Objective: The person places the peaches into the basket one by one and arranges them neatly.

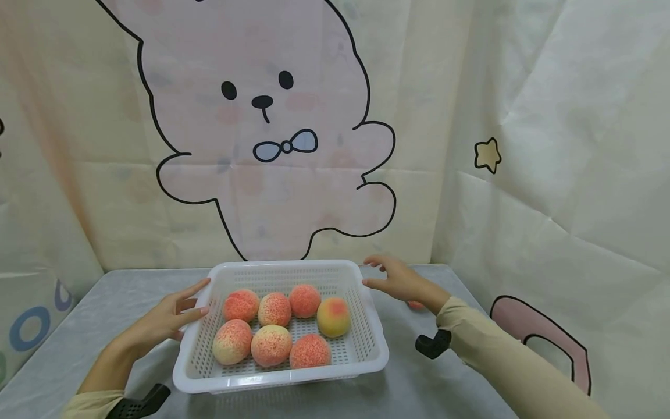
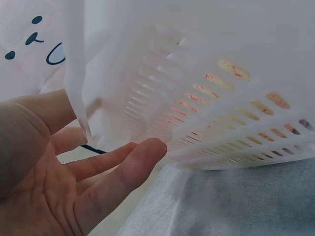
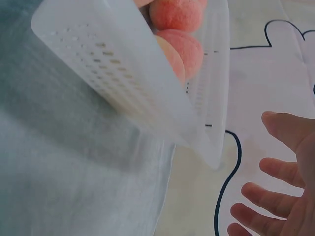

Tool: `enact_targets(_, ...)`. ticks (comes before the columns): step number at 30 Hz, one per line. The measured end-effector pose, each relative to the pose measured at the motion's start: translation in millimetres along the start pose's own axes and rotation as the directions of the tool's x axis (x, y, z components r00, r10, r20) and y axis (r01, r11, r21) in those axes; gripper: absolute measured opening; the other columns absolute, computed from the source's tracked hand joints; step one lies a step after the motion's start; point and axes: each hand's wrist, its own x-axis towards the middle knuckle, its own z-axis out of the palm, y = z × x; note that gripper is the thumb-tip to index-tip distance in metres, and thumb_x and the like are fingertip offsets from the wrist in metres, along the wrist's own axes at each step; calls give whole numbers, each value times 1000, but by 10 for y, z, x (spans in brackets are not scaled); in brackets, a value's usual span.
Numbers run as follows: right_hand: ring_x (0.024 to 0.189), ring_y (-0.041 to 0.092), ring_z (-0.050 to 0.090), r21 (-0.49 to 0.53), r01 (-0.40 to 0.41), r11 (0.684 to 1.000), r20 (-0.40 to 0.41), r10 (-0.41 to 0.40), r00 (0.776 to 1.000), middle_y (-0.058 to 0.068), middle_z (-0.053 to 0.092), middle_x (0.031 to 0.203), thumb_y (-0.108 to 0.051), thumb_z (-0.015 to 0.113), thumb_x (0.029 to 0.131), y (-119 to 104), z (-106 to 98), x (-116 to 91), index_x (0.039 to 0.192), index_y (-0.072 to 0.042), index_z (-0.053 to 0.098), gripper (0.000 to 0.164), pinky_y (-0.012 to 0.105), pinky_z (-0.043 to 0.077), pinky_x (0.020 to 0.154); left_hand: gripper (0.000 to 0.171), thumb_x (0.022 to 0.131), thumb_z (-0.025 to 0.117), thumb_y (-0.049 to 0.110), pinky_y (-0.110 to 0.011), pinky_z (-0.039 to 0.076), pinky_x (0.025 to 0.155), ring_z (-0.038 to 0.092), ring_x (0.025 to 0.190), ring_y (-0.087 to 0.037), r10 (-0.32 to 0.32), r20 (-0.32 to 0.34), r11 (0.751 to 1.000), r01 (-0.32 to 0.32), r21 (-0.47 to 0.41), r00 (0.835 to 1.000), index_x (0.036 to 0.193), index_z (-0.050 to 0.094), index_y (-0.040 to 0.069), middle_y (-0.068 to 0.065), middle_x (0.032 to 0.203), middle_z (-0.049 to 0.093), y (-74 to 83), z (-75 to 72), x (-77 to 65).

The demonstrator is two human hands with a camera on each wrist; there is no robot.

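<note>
A white perforated plastic basket (image 1: 377, 349) holds several red-and-yellow peaches (image 1: 271, 345) in its middle. At the basket's left side my left hand (image 1: 162, 320) grips the rim, some digits over the edge and others against the outer side. The left wrist view shows these fingers (image 2: 118, 172) close against the slotted wall (image 2: 197, 113). My right hand (image 1: 400, 279) is by the far right corner with its fingers spread. In the right wrist view, a gap lies between the right hand (image 3: 280, 187) and the basket (image 3: 113, 54), and nothing is held.
Grey cloth covers the table (image 1: 413, 372). A small red object (image 1: 416, 305) shows partly hidden beyond the right forearm. Behind the table hangs a curtain with a printed bear (image 1: 293, 198), and curtains stand at both sides. A black wrist mount (image 1: 433, 344) sits on each arm.
</note>
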Motion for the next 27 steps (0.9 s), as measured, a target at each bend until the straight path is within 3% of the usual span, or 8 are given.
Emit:
enact_targets(15, 118, 44, 59, 0, -12, 1000, -61, 12, 998, 28, 61, 134, -28, 66, 98, 439, -153, -63, 136, 0, 56, 49, 57, 50, 99, 82, 103, 59, 28, -49, 61, 76, 65, 116, -33, -3, -11, 1000, 3, 21, 1000, 164, 5, 18, -41, 158, 23, 1, 2, 3)
enact_targets(27, 120, 48, 56, 40, -111, 993, -57, 113, 992, 32, 56, 138, -30, 62, 101, 755, -195, -120, 139, 4, 52, 52, 58, 49, 99, 83, 103, 59, 29, -48, 61, 76, 65, 116, -32, -11, -17, 1000, 11, 27, 1000, 164, 5, 18, -41, 158, 24, 2, 6, 5)
